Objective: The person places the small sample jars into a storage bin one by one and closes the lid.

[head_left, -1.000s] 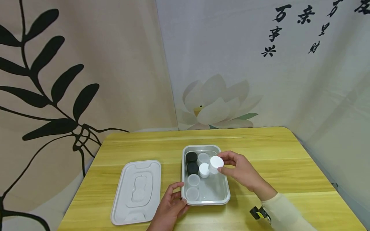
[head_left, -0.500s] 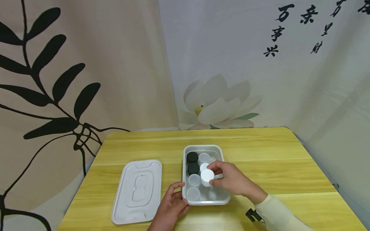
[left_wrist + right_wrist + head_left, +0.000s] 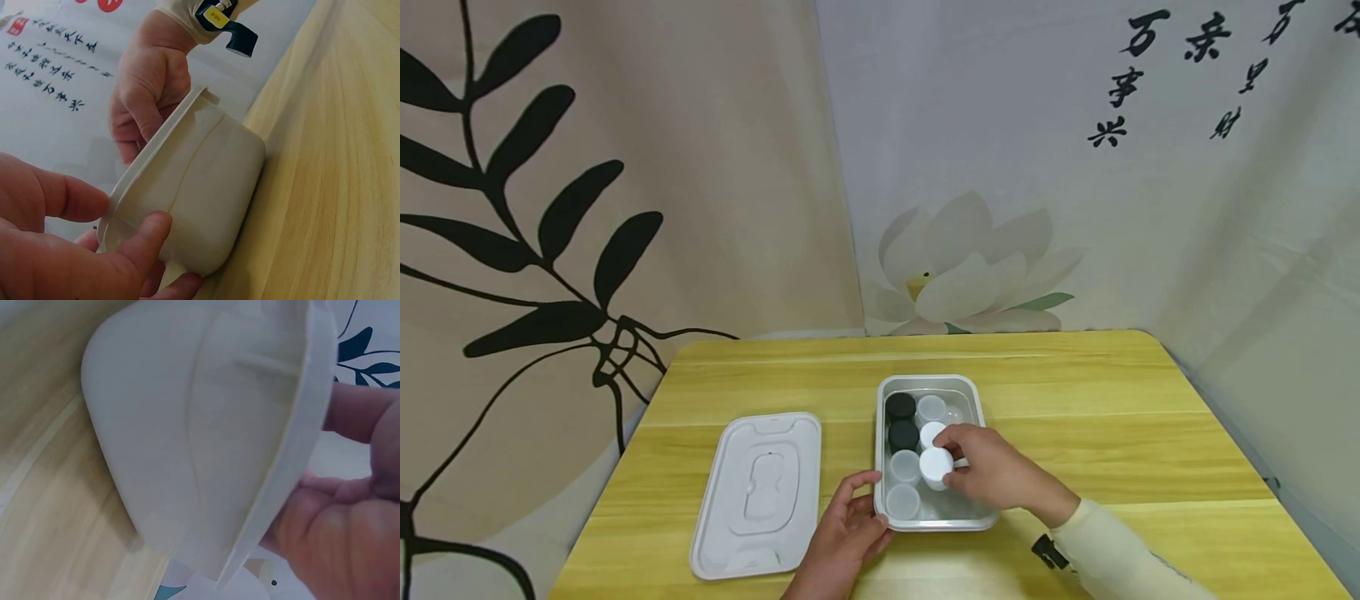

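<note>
A white plastic box (image 3: 936,526) sits on the table holding small round jars. My left hand (image 3: 850,533) grips its near left corner, thumb and fingers about the rim, also visible in the left wrist view. Between the thumb and fingers of my right hand (image 3: 996,467) is a white-capped jar (image 3: 936,467), held inside the box. Just behind it, partly covered by the fingers, stands another white-capped jar (image 3: 929,432). Along the left wall stand two black-capped jars (image 3: 901,407) and two translucent ones (image 3: 903,502). A third translucent jar (image 3: 932,408) stands at the back right.
The box's white lid (image 3: 758,496) lies flat on the wooden table (image 3: 1090,400), left of the box. Behind the table hangs a printed cloth (image 3: 970,150). A black device (image 3: 1048,552) is strapped at the right wrist.
My right hand has carried the white-capped jar from over the box's right side leftward and toward the front, down beside the translucent jars. My left hand has kept its place on the corner.
</note>
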A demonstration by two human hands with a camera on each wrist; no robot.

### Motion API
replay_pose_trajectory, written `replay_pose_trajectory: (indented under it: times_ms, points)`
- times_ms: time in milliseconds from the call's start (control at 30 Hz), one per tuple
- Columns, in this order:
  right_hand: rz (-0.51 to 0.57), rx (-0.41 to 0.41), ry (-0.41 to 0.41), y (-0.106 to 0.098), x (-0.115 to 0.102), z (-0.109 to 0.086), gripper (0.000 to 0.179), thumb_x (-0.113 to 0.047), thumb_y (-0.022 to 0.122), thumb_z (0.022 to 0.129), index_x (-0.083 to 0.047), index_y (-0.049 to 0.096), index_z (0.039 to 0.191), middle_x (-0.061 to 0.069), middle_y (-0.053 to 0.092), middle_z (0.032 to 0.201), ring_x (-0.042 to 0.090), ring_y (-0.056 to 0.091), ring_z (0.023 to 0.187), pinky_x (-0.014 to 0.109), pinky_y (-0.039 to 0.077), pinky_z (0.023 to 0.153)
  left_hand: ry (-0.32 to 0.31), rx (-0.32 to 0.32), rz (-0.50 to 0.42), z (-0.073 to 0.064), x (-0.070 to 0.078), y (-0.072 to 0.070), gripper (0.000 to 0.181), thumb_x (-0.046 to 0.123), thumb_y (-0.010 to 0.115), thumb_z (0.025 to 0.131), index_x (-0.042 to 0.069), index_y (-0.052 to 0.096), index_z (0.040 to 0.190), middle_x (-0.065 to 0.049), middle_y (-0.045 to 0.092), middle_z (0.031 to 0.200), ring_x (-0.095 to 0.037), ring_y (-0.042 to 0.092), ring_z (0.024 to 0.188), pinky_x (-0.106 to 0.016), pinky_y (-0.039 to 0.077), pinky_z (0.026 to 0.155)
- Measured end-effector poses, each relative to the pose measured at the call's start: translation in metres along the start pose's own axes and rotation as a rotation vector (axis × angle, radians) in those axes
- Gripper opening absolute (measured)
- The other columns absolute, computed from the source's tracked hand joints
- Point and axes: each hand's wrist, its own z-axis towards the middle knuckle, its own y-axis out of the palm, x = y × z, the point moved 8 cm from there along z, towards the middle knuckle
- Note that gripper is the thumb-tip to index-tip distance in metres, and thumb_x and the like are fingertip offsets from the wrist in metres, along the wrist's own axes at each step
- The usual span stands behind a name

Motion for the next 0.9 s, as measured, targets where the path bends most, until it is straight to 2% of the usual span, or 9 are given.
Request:
replay_pose_trajectory:
  times_ms: [133,333,467,600,767,900]
  points:
    - [-0.093,0.017,-0.012,0.002,-0.003,0.000,0.030,0.005,0.079,0.083,-0.002,0.068,0.110,0.005,0.072,0.103,0.019,0.069,0.098,0.036,0.059,0.086,-0.003,0.004,-0.001,0.000,-0.001,0.000,0.060,0.001,0.063,0.099,0.007,0.040,0.154,-0.022,0.056,0.136,-0.019,0.063,0.110,-0.032,0.060,0.091]
    - [-0.203,0.060,-0.056,0.002,-0.009,-0.004,0.031,0.007,0.078,0.079,-0.002,0.067,0.107,0.003,0.068,0.097,0.017,0.062,0.092,0.033,0.055,0.082,0.014,-0.001,-0.011,0.000,0.000,0.003,0.061,0.000,0.063,0.098,0.004,0.039,0.154,-0.021,0.056,0.132,-0.019,0.063,0.109,-0.031,0.060,0.091]
    - [-0.285,0.048,-0.071,0.005,-0.013,-0.005,0.034,0.007,0.076,0.077,0.001,0.066,0.110,0.006,0.068,0.098,0.019,0.061,0.094,0.039,0.055,0.087,0.017,-0.005,-0.014,-0.001,0.000,0.004,0.061,0.000,0.063,0.097,0.004,0.039,0.153,-0.021,0.056,0.132,-0.019,0.063,0.109,-0.031,0.060,0.091]
    - [-0.346,0.006,-0.031,0.010,-0.011,-0.007,0.038,0.006,0.076,0.080,0.003,0.063,0.115,0.009,0.066,0.103,0.023,0.060,0.098,0.044,0.055,0.091,0.023,-0.010,-0.010,-0.001,-0.001,0.005,0.060,-0.001,0.063,0.097,0.004,0.040,0.153,-0.023,0.056,0.133,-0.019,0.062,0.110,-0.031,0.060,0.091]
    - [-0.398,-0.016,0.010,0.013,-0.011,-0.007,0.031,0.004,0.077,0.081,-0.001,0.061,0.108,0.005,0.059,0.094,0.019,0.054,0.089,0.040,0.053,0.081,0.025,-0.004,0.005,-0.001,0.000,0.005,0.061,-0.001,0.063,0.096,0.003,0.041,0.152,-0.024,0.056,0.133,-0.020,0.062,0.110,-0.031,0.060,0.090]
    - [-0.421,-0.019,0.031,0.015,-0.011,-0.006,0.029,0.003,0.077,0.081,-0.002,0.061,0.105,0.005,0.057,0.091,0.020,0.054,0.087,0.040,0.052,0.079,0.024,-0.004,0.011,-0.001,0.000,0.005,0.061,-0.001,0.063,0.096,0.003,0.041,0.152,-0.024,0.056,0.133,-0.020,0.062,0.110,-0.031,0.060,0.090]
